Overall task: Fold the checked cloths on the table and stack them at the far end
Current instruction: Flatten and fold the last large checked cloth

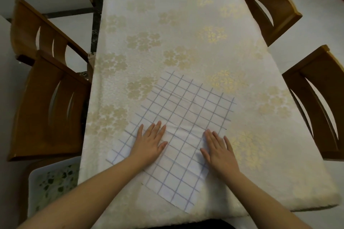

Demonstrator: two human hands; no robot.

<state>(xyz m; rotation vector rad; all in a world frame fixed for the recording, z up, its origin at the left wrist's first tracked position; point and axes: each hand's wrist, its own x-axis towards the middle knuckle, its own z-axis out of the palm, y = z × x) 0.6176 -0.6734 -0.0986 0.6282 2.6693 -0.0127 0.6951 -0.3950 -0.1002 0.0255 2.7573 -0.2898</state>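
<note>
No text, label, brand, number or sign readable anywhere in the frame.

White cloth [178, 128] checked in blue; cream tablecloth [186, 24] (gold flowers); brown chairs [48, 109].
</note>
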